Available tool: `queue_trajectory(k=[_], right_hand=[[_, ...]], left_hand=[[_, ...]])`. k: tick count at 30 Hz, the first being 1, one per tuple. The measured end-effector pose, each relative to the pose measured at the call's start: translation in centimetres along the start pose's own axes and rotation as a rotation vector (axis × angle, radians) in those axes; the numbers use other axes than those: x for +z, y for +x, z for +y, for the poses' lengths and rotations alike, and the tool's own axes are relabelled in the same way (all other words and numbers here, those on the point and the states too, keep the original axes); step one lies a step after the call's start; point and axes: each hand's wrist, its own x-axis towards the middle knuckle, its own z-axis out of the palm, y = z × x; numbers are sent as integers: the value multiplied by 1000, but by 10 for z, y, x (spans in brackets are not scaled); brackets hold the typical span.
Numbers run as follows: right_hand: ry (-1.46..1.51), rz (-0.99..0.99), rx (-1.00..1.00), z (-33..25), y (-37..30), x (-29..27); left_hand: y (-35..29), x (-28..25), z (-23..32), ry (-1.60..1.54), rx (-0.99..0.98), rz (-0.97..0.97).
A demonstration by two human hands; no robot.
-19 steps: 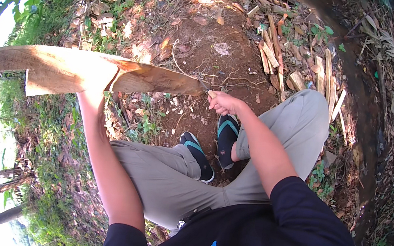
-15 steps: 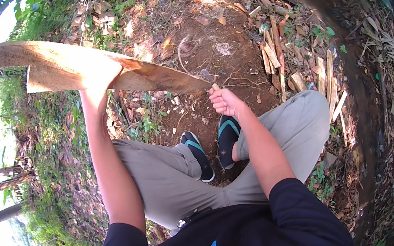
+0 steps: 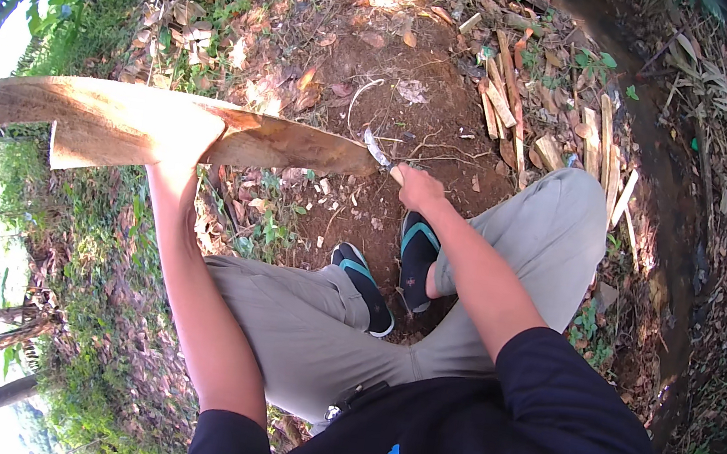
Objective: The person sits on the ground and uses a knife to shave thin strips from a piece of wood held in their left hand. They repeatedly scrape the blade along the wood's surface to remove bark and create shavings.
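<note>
My left hand (image 3: 180, 143), washed out by sunlight, grips a long, flat brown piece of wood (image 3: 283, 141) around its middle. The piece stretches from the far left to a narrower end in front of my feet, with a stepped notch on its left part. My right hand (image 3: 421, 191) is closed on the pale handle of a small curved knife (image 3: 376, 148). Its shiny blade is at the narrow right tip of the wood; whether it touches, I cannot tell. A thin, pale curled strip (image 3: 352, 106) stands just beyond the tip.
Several split sticks (image 3: 502, 94) lie on the ground at the right, with more pale pieces (image 3: 608, 149) beside my right knee. Bare soil with thin roots lies ahead of my feet (image 3: 419, 257). A dark channel (image 3: 680, 296) runs along the right; leaves and plants cover the left.
The knife has turned, so its blade now shows clearly near the wood's tip. My right hand has shifted slightly right and nearer me. The curled strip has moved right. My left hand stays put.
</note>
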Motion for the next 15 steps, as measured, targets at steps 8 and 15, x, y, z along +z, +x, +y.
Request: queue_trajectory(k=[8, 15], right_hand=[[1345, -943, 83, 39, 34, -3], [1220, 366, 371, 20, 38, -7]], left_hand=[[-6, 14, 24, 23, -5, -26], [-6, 12, 30, -36, 16, -90]])
